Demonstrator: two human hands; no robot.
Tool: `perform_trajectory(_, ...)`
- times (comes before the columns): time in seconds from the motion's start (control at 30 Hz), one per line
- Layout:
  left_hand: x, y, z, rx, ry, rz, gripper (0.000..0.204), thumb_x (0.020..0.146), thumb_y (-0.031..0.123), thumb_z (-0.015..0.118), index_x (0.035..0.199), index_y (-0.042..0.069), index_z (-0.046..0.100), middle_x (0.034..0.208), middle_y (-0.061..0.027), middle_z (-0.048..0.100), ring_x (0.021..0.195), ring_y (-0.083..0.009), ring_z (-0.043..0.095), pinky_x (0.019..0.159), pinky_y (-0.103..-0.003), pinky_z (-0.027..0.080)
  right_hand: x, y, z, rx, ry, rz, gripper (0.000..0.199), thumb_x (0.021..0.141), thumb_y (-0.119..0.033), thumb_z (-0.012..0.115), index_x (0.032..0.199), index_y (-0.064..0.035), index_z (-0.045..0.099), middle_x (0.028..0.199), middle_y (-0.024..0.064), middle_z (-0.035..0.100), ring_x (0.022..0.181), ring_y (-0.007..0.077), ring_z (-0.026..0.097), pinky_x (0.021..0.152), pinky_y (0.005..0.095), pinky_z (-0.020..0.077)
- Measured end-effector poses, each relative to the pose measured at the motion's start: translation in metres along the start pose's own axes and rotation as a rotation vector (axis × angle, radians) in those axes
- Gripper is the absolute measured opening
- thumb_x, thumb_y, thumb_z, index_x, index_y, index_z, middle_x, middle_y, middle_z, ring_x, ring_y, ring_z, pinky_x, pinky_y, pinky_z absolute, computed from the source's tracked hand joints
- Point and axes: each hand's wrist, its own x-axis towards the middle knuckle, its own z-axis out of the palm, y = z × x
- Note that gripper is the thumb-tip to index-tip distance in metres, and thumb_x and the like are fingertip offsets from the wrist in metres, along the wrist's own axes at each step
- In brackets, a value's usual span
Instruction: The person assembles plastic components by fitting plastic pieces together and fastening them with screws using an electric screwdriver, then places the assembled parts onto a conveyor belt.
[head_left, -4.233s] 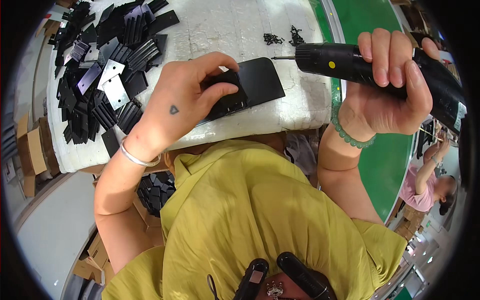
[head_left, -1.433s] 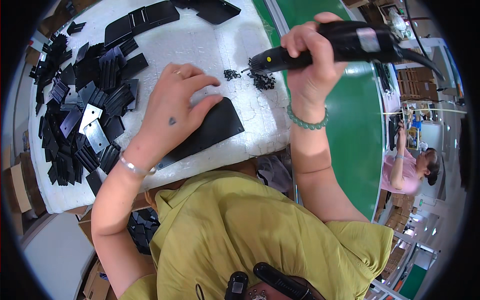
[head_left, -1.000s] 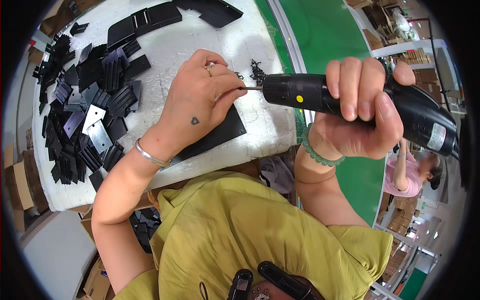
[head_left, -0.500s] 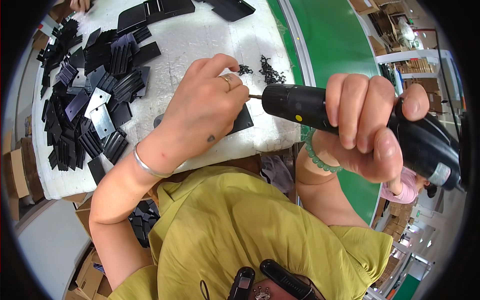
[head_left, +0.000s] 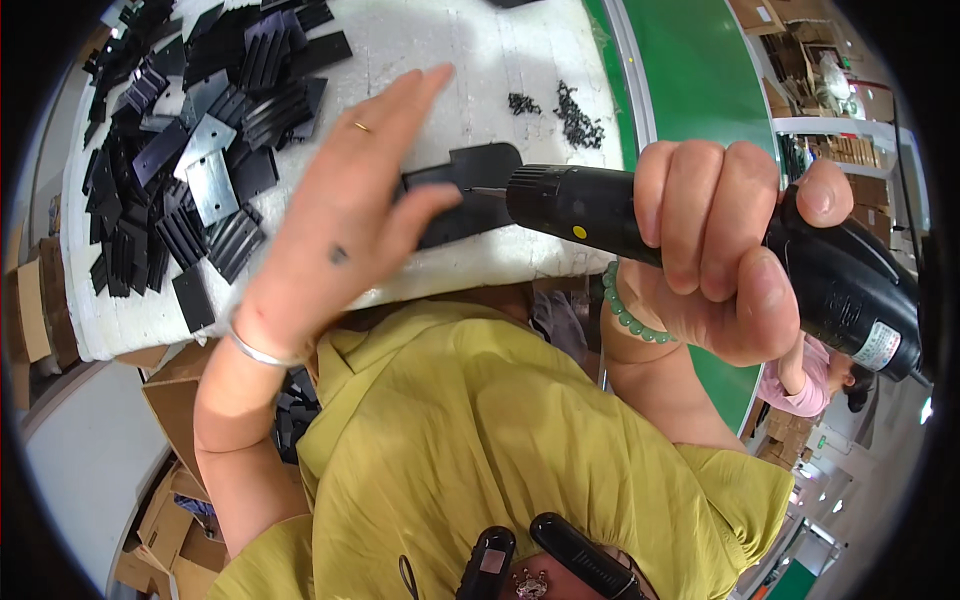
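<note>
My right hand (head_left: pixel 715 250) grips a black electric screwdriver (head_left: pixel 590 210). Its thin bit points left, over a flat black plate (head_left: pixel 487 160) on the white work surface (head_left: pixel 420 40). My left hand (head_left: pixel 350 200) is open, fingers stretched out and thumb spread toward the bit. It hovers at the left end of the plate and hides part of it. Whether the bit touches the plate, I cannot tell. Beyond the plate lie a larger heap of small black screws (head_left: pixel 578 120) and a smaller clump of screws (head_left: pixel 522 103).
A big pile of black plates and finned pieces (head_left: pixel 180 150) covers the left of the surface, with bare silver plates (head_left: pixel 212 185) among them. A green tabletop (head_left: pixel 690 80) lies to the right. Cardboard boxes (head_left: pixel 170 390) stand below left. A person in pink (head_left: pixel 805 380) is at the right.
My left hand has opened and drawn back left from the screwdriver bit, where its fingers were closed. The screwdriver has shifted slightly left. More of the black plate shows.
</note>
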Motion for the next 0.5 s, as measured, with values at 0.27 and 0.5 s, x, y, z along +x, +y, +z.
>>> perform_trajectory(0.27, -0.021, -0.013, -0.009, 0.055, -0.237, -0.193, 0.034, 0.076, 0.021, 0.07, 0.103, 0.002, 0.06, 0.079, -0.0142, 0.056, 0.074, -0.0302, 0.053, 0.067, -0.034, 0.042, -0.011, 0.008, 0.013, 0.055, -0.074, 0.168, 0.042, 0.078, -0.006, 0.051, 0.117, -0.0168, 0.041, 0.062, -0.0052, 0.044, 0.048, 0.0073, 0.041, 0.055, 0.024, 0.0365)
perform_trajectory(0.5, -0.026, -0.025, -0.002, -0.037, -0.362, -0.249, 0.037, 0.074, 0.025, 0.071, 0.098, 0.0, 0.058, 0.081, -0.0154, 0.06, 0.068, -0.0309, 0.054, 0.059, -0.036, 0.043, -0.012, 0.014, 0.016, 0.024, -0.131, 0.182, 0.038, 0.08, -0.005, 0.052, 0.114, -0.0137, 0.038, 0.064, -0.0014, 0.045, 0.05, 0.01, 0.042, 0.055, 0.0262, 0.0376)
